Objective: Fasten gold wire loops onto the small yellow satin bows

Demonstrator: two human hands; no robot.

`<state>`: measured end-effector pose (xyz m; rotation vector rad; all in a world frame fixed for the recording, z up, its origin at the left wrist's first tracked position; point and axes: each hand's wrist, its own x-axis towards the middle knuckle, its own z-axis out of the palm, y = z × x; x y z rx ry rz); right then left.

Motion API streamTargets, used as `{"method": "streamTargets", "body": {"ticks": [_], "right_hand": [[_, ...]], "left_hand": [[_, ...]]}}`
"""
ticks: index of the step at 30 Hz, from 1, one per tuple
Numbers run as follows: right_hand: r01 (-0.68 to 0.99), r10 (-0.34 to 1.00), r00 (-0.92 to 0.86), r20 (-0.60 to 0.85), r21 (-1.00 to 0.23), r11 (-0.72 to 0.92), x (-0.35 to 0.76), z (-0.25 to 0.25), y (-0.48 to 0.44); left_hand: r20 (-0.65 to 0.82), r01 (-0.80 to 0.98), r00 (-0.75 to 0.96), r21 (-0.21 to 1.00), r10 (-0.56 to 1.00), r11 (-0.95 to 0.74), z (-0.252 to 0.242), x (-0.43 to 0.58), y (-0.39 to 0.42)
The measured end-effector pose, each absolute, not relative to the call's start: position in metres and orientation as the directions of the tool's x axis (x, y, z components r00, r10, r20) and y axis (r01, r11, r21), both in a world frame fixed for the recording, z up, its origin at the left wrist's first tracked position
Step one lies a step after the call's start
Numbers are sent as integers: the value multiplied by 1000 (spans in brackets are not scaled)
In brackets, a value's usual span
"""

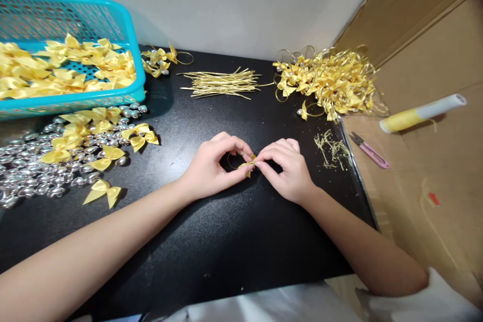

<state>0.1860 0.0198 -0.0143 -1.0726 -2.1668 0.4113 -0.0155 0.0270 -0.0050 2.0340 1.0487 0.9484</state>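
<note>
At the middle of the black table point(234, 256), my left hand point(217, 165) pinches a small yellow bow point(249, 173) with a thin gold cord looping from it. My right hand point(285, 168) meets it from the right, thumb and index finger pressed together at the bow's edge. The fingertips hide most of the bow and the cord. Beyond my hands lies a bundle of straight gold cords point(224, 83). A pile of yellow bows with gold loops point(328, 80) sits at the back right.
A blue basket point(138, 68) of yellow bows stands at the back left. Silver beads point(33, 171) and loose bows point(107, 157) lie before it. Cord scraps point(332, 149) are near the right edge; pink snips point(372, 153) and a yellow-white roll point(422, 113) lie beyond.
</note>
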Motion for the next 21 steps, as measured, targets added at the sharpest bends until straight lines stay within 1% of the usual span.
{"method": "streamTargets", "body": {"ticks": [7, 18, 21], "right_hand": [[581, 792, -444, 420, -538, 611, 185, -15, 20], [578, 786, -452, 421, -533, 618, 184, -15, 20], [579, 786, -452, 422, -531, 618, 184, -15, 20]], "left_hand": [[257, 456, 404, 775, 878, -437, -5, -16, 28], [223, 488, 443, 753, 868, -442, 0, -22, 34], [205, 502, 479, 734, 853, -458, 2, -24, 36]]}}
